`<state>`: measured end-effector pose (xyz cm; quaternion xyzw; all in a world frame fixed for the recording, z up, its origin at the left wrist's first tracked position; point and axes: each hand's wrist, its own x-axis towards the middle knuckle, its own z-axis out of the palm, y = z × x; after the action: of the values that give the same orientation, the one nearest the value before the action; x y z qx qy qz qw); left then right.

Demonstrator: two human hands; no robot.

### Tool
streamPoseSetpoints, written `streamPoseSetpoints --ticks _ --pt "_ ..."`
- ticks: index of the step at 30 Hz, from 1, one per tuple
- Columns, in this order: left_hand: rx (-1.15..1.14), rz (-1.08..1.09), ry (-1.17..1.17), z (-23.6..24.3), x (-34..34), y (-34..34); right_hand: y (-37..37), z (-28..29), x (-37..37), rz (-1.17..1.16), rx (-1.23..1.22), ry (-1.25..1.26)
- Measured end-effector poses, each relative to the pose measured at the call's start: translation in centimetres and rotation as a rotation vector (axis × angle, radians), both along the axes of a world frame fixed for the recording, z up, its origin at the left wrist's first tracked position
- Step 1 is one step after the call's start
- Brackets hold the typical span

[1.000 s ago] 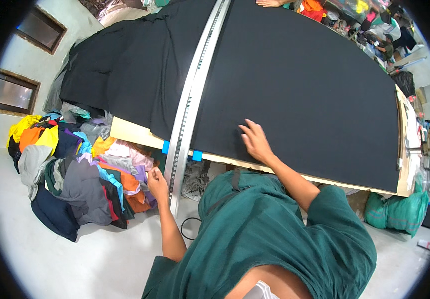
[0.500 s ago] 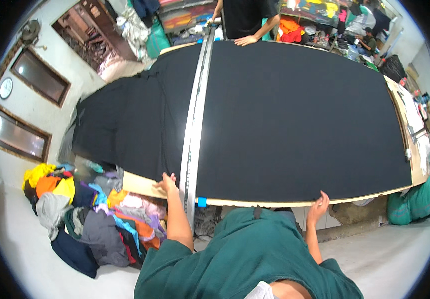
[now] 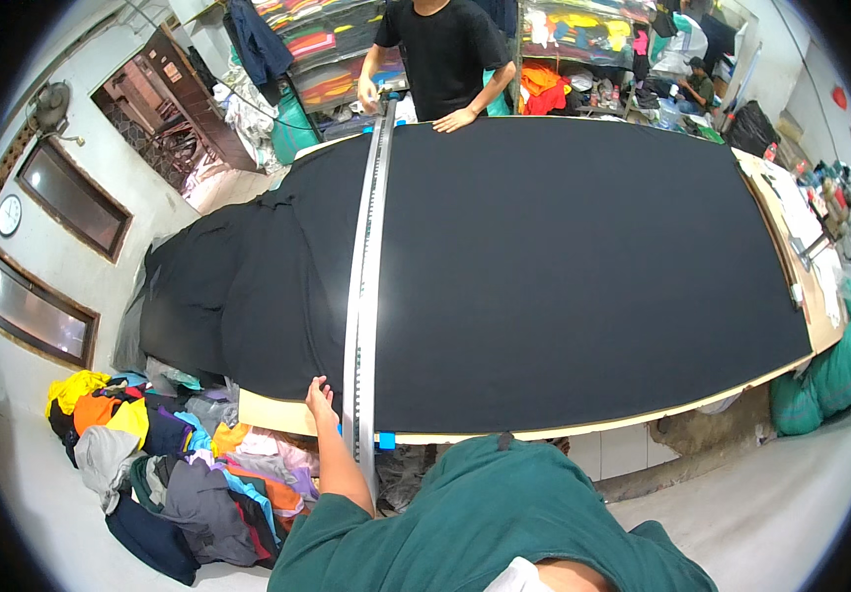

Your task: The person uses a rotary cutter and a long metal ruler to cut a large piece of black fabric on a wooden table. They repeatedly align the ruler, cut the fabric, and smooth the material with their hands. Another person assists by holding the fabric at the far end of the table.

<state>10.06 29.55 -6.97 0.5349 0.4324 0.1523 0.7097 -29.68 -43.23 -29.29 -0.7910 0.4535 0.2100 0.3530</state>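
Observation:
A wide sheet of black fabric [image 3: 564,266] covers most of the long table. Across it, from the near edge to the far edge, lies a straight silver metal rail [image 3: 366,257] with a dark toothed-looking strip. My left hand [image 3: 320,403] is at the table's near edge, just left of the rail, beside the fabric's border; its fingers point up and look stretched out, with nothing visible in them. A blue block [image 3: 386,441] sits at the rail's near end. My right hand is out of sight behind my green shirt.
Across the table stands a person in a black shirt [image 3: 435,59], one hand by the rail's far end, the other flat on the fabric. Colourful cloth heaps [image 3: 198,483] lie at lower left. Green sacks [image 3: 820,390] stand at right. Bare table board [image 3: 277,412] shows near my left hand.
The view has tilted up, showing more of the co-worker. My right hand has left the near edge and gone from view. My left hand has shifted slightly, staying beside the rail.

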Motion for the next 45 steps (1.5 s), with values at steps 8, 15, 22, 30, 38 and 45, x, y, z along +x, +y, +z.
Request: streamPoseSetpoints --ticks 8,15,22,30,38,45 --pt "-0.006 0.112 -0.122 2.6 1.9 -0.5 1.3 7.0 12.8 -0.275 0.351 -0.219" --pt "-0.249 0.168 -0.586 13.2 5.8 -2.3 0.1 8.9 18.2 -0.131 0.341 -0.16" --pt "-0.371 0.14 -0.875 25.4 7.5 -8.7 -6.2 1.4 11.7 0.1 -0.011 -0.364" --pt "-0.34 0.221 -1.128 34.9 4.2 -19.4 -16.9 1.7 5.6 -0.085 0.332 -0.088" --pt "-0.222 -0.026 -1.087 42.7 -0.7 -46.0 -36.4 6.8 4.5 -0.201 0.362 0.022" --pt "-0.033 -0.684 -1.266 39.4 -0.5 -63.4 -51.4 6.7 4.4 -0.3 0.297 -0.216"
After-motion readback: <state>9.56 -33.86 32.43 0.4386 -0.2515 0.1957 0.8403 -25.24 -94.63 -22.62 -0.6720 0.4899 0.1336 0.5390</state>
